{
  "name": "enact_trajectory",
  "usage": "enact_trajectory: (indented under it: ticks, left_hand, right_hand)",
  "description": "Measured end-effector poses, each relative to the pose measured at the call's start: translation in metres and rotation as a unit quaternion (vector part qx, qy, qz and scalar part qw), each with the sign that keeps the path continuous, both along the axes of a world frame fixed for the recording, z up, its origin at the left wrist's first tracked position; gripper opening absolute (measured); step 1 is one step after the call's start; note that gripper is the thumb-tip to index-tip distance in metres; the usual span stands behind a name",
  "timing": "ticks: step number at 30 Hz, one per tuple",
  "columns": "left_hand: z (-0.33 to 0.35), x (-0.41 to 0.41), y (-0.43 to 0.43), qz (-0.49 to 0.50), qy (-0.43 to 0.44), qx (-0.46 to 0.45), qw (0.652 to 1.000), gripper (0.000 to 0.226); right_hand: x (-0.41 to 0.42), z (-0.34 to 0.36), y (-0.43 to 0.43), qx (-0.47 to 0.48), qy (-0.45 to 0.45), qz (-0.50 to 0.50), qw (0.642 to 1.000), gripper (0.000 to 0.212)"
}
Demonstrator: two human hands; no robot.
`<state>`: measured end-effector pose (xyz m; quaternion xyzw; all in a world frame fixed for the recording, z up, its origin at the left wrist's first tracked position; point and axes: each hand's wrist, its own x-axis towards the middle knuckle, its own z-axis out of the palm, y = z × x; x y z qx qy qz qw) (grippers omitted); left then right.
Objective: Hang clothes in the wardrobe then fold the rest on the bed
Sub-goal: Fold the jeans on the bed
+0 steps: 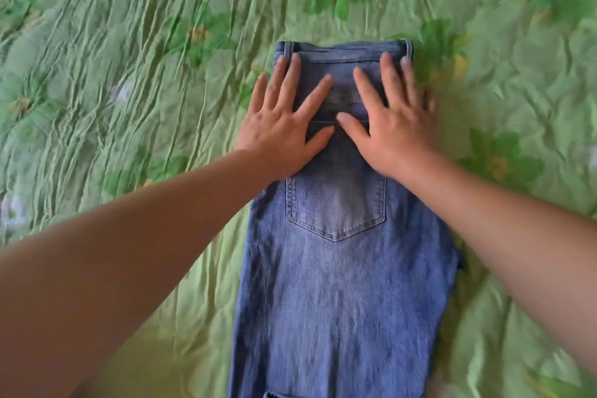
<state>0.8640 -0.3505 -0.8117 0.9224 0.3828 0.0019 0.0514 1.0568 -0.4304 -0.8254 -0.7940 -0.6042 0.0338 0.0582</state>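
A pair of blue jeans (339, 284) lies flat on the bed, folded in half lengthwise, with its waistband at the far end and a back pocket facing up. My left hand (284, 119) rests palm down on the left side of the jeans just below the waistband, fingers spread. My right hand (391, 116) lies flat beside it on the right side, fingers also spread. The two thumbs nearly touch at the middle. Neither hand grips the cloth. The lower legs of the jeans run out of the frame at the bottom.
A wrinkled green bedspread (129, 90) with a flower print covers the whole bed around the jeans. No other clothes or the wardrobe are in view.
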Motion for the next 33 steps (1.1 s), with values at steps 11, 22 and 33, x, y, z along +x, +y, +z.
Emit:
enact_trajectory:
  ticks: [11,22,33]
  left_hand:
    - [-0.004,0.01,0.012,0.008,0.071,-0.069,0.995,0.08]
    - [0.044,-0.103,-0.179,-0.015,-0.066,-0.22,0.973,0.055]
    - [0.056,-0.184,-0.302,0.147,-0.122,-0.387,0.902,0.031]
  right_hand:
    - [0.001,-0.004,0.012,-0.112,-0.032,0.005,0.993,0.083]
    - [-0.1,0.053,-0.173,-0.141,0.128,0.03,0.981,0.09]
    - [-0.198,0.067,-0.345,-0.095,0.21,-0.068,0.971,0.054]
